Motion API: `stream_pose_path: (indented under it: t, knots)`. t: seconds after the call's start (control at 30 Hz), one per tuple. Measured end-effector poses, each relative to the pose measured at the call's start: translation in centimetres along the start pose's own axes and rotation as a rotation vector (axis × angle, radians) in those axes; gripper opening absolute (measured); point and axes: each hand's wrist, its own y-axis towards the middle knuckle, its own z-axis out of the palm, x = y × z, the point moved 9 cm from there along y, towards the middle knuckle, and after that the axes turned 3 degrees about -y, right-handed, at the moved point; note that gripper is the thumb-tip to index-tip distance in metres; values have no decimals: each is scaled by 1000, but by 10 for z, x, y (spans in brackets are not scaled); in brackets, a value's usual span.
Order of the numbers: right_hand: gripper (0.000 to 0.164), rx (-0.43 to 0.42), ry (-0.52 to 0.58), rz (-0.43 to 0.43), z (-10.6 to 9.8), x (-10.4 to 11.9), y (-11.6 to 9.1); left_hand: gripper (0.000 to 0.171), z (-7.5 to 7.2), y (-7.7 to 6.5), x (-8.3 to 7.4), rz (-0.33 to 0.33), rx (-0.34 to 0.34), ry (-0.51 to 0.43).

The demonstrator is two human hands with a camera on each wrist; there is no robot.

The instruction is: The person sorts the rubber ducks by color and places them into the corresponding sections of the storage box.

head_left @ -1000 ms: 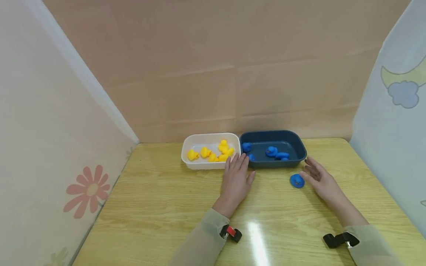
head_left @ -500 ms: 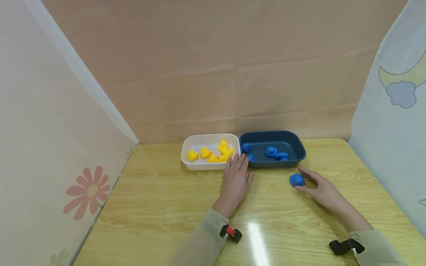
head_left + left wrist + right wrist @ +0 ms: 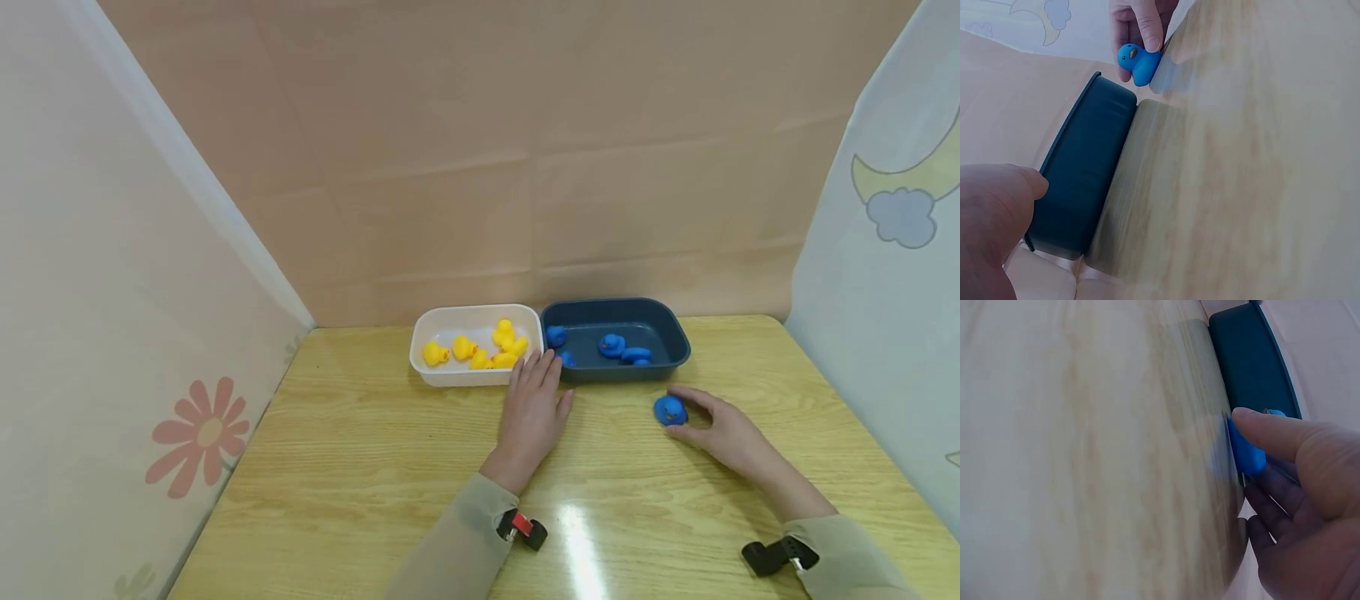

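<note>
In the head view a blue rubber duck (image 3: 670,410) sits upright on the table in front of the dark blue tray (image 3: 626,374). My right hand (image 3: 723,432) pinches it from the right, thumb on the near side and fingers on the far side. The left wrist view shows the duck's face (image 3: 1130,56) and the thumb against its body. My left hand (image 3: 531,421) lies with extended fingers where the white tray (image 3: 465,378) and the dark tray meet, fingertips at their front rims. Its thumb points off to the right.
Several yellow ducks (image 3: 435,353) lie in the white tray, and several blue ducks (image 3: 612,345) in the dark one. Both trays stand side by side at the back of the wooden table (image 3: 360,467), before a brown paper backdrop (image 3: 420,167). White printed sheets flank the table.
My right hand has moved left and closed thumb and fingers around the blue duck, which has turned slightly in place. My left hand stays at the trays.
</note>
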Motion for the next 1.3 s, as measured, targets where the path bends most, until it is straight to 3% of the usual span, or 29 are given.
stream_pose_path:
  t: [0.4, 0.77, 1.03, 1.3]
  knots:
    - [69, -17, -18, -5, -1, 3, -1, 61, 0, 0, 0, -6, -2, -2]
    - [74, -28, -54, 62, -4, 0, -5, 61, -2, -1, -2, -2, -15, -4]
    - [73, -58, -64, 75, -10, 8, -7, 60, -1, 0, -1, 0, -23, 33]
    - [75, -91, -103, 93, -21, 20, -9, 61, 2, 0, 0, -8, -18, 13]
